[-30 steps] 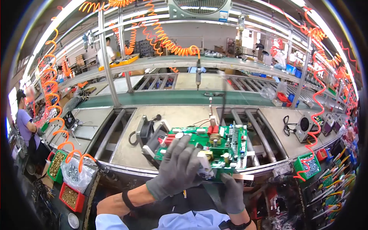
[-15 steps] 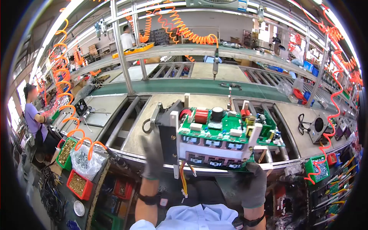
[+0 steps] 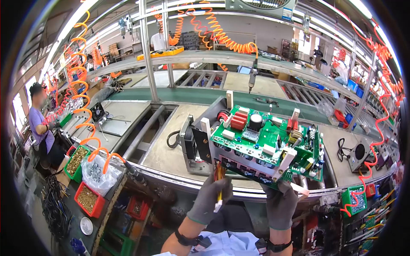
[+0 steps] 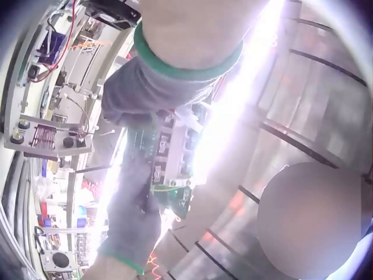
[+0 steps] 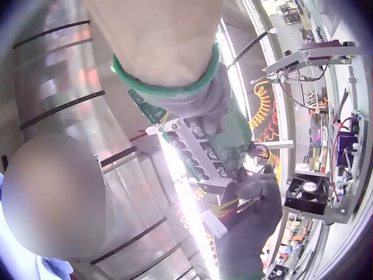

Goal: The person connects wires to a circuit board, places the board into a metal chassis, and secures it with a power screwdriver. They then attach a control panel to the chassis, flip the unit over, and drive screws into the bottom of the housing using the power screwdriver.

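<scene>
A green circuit board (image 3: 265, 132), crowded with red and black parts and fitted with white posts, is held tilted above the bench's front edge. My right hand (image 3: 282, 205), in a grey glove, grips its near right corner from below. The gloved left hand (image 3: 209, 200) holds a bundle of yellow and dark wires (image 3: 220, 173) under the board's left end, with a white connector (image 5: 214, 224) dangling from it in the right wrist view. In the left wrist view the board's underside (image 4: 143, 146) shows between both hands. A metal chassis with a black fan (image 3: 188, 143) stands behind left.
Bins of brass screws (image 3: 77, 164) and a bag of silver screws (image 3: 99, 174) sit at left. A green bin (image 3: 354, 200) is at right. A power screwdriver (image 3: 253, 77) hangs over the green conveyor (image 3: 205, 97). Another person (image 3: 40, 123) works at far left.
The board was lifted and turned, its row of black components now facing me. My left hand left the board's top, passed its left side and took hold of the wires below.
</scene>
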A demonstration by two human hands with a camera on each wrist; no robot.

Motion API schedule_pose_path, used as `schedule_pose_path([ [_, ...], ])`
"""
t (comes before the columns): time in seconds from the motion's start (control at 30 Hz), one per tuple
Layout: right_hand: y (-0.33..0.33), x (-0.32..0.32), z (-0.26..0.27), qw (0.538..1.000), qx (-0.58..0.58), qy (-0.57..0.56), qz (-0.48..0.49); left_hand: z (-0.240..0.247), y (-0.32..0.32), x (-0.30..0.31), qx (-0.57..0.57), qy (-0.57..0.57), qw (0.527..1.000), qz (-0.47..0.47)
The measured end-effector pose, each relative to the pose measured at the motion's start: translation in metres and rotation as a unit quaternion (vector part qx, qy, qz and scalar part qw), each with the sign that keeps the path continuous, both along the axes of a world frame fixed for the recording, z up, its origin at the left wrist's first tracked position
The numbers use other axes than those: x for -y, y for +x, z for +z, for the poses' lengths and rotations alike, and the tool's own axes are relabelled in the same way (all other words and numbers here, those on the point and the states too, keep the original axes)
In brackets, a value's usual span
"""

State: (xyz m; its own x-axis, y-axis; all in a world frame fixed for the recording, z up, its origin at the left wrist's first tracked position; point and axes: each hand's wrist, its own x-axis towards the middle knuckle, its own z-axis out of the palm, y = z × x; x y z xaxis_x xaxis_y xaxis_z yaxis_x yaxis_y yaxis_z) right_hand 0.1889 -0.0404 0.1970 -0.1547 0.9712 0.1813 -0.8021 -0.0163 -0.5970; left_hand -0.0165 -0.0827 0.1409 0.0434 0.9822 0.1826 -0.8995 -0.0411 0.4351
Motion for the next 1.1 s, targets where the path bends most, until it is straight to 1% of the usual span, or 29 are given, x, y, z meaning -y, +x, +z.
schedule_pose_path([
  [0.07, 0.002, -0.004, -0.008, 1.000, 0.012, -0.011, -0.001, 0.024, 0.000, 0.012, -0.047, -0.085, 0.993, 0.062],
  [0.1, 0.003, -0.005, -0.014, 1.000, 0.027, -0.014, -0.002, 0.022, -0.005, 0.013, -0.096, -0.116, 0.986, 0.076],
  [0.17, 0.001, -0.007, -0.018, 0.999, 0.036, -0.013, 0.002, 0.051, -0.010, 0.022, -0.040, -0.089, 0.994, 0.059],
  [0.27, 0.000, -0.013, -0.040, 0.997, 0.069, -0.027, -0.001, 0.048, -0.019, 0.022, -0.163, -0.014, 0.985, 0.056],
  [0.3, -0.002, -0.009, -0.042, 0.999, 0.045, -0.016, 0.011, 0.046, -0.017, 0.020, -0.106, -0.004, 0.993, 0.049],
  [0.33, -0.001, -0.010, -0.048, 0.990, 0.131, 0.042, -0.006, 0.045, -0.014, 0.018, -0.048, 0.005, 0.998, 0.041],
  [0.37, 0.001, -0.012, -0.060, 0.972, 0.214, 0.098, -0.024, 0.055, -0.005, 0.022, -0.151, -0.039, 0.983, 0.101],
  [0.4, 0.001, -0.015, -0.071, 0.989, 0.129, 0.061, 0.031, 0.051, -0.007, 0.021, -0.250, -0.031, 0.958, 0.137],
  [0.43, 0.000, -0.017, -0.081, 0.996, 0.043, 0.017, 0.082, 0.043, -0.011, 0.019, -0.345, -0.022, 0.923, 0.169],
  [0.47, 0.004, -0.017, -0.109, 0.979, 0.186, 0.065, 0.042, 0.042, -0.009, 0.020, -0.308, -0.020, 0.936, 0.168],
  [0.5, 0.008, -0.018, -0.136, 0.940, 0.324, 0.108, -0.002, 0.040, -0.008, 0.020, -0.270, -0.018, 0.948, 0.167],
  [0.53, 0.008, -0.016, -0.137, 0.930, 0.346, 0.127, -0.008, 0.039, -0.006, 0.020, -0.232, -0.015, 0.958, 0.165],
  [0.6, -0.002, -0.014, -0.112, 0.958, 0.253, 0.128, 0.049, 0.059, -0.009, 0.028, -0.123, -0.056, 0.983, 0.128],
  [0.63, -0.004, -0.013, -0.105, 0.961, 0.233, 0.133, 0.062, 0.052, -0.011, 0.026, -0.113, -0.057, 0.982, 0.138],
  [0.67, -0.007, -0.015, -0.100, 0.821, 0.468, 0.322, -0.052, 0.054, -0.010, 0.029, -0.107, -0.114, 0.973, 0.168],
  [0.7, -0.012, -0.011, -0.098, 0.921, 0.278, 0.259, 0.083, 0.054, -0.011, 0.027, -0.103, -0.115, 0.971, 0.182],
  [0.73, -0.017, -0.006, -0.085, 0.930, 0.236, 0.263, 0.096, 0.052, -0.012, 0.024, -0.101, -0.114, 0.969, 0.194],
  [0.77, -0.022, -0.002, -0.071, 0.937, 0.194, 0.268, 0.110, 0.048, -0.012, 0.026, -0.160, -0.097, 0.954, 0.235],
  [0.83, -0.026, 0.003, -0.041, 0.922, 0.262, 0.276, 0.069, 0.048, -0.015, 0.033, -0.088, -0.067, 0.969, 0.223],
  [0.93, -0.035, 0.006, -0.032, 0.940, 0.239, 0.230, 0.075, 0.034, -0.015, 0.040, -0.011, 0.005, 0.983, 0.185],
  [1.0, -0.044, 0.006, -0.039, 0.936, 0.226, 0.267, 0.049, 0.029, -0.015, 0.039, 0.013, 0.011, 0.984, 0.178],
  [1.03, -0.039, 0.008, -0.039, 0.935, 0.243, 0.229, 0.118, 0.029, -0.015, 0.035, 0.019, 0.005, 0.983, 0.182],
  [1.07, -0.036, 0.005, -0.037, 0.928, 0.233, 0.239, 0.166, 0.028, -0.016, 0.034, 0.018, -0.004, 0.981, 0.192],
  [1.1, -0.030, -0.002, -0.030, 0.878, 0.299, 0.351, 0.126, 0.028, -0.017, 0.033, 0.017, -0.017, 0.978, 0.208],
])
